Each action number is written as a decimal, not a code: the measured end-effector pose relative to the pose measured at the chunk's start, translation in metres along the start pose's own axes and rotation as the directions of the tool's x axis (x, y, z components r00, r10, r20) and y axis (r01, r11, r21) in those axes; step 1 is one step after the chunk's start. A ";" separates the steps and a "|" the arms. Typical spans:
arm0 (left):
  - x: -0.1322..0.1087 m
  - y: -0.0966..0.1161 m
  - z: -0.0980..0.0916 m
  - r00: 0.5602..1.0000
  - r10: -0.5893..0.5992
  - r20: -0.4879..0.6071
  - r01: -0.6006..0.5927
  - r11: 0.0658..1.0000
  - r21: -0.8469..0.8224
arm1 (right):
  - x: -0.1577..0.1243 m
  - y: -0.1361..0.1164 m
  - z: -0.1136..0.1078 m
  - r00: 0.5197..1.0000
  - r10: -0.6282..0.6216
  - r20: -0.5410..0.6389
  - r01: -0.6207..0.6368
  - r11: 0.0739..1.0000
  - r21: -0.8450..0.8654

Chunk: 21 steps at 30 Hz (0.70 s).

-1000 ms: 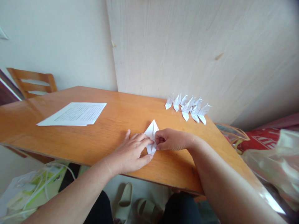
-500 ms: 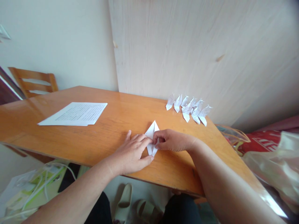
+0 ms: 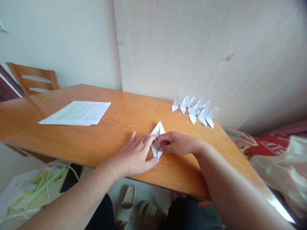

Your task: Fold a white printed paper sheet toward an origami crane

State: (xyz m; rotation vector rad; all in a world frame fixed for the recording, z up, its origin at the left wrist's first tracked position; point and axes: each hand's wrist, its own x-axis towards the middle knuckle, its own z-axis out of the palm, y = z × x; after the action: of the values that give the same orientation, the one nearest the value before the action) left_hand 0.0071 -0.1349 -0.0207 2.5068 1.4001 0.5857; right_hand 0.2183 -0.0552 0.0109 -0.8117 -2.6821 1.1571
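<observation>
A white paper folded into a narrow diamond (image 3: 155, 150) lies on the wooden table, one point toward the wall and the other toward me. My left hand (image 3: 137, 155) rests on its left side with fingers stretched and apart; the thumb tip is at the paper's near point. From the right, my right hand (image 3: 176, 142) has its thumb and forefinger pinched at the middle of the paper, with the other fingers curled. Part of the paper's right edge is hidden beneath this hand.
Several folded paper birds (image 3: 193, 110) stand at the table's back right. Printed sheets (image 3: 76, 112) lie in a stack on the left of the table (image 3: 115, 134). A wooden chair (image 3: 35, 78) is beyond the left end. Bags (image 3: 275, 169) sit off the right edge, slippers (image 3: 126, 204) below.
The view has shifted slightly. Both hands stay at the folded paper, in nearly the same pose, with only a small shift of the fingers.
</observation>
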 end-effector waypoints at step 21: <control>0.000 0.006 -0.006 1.000 -0.001 0.006 0.002 0.999 -0.044 | 0.002 0.000 0.009 0.999 0.026 -0.037 -0.030 0.994 -0.102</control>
State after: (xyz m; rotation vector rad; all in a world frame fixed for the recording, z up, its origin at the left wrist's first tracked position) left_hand 0.0089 -0.1380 -0.0131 2.4711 1.3719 0.6022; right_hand 0.2140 -0.0597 0.0047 -0.8790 -2.7287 1.0083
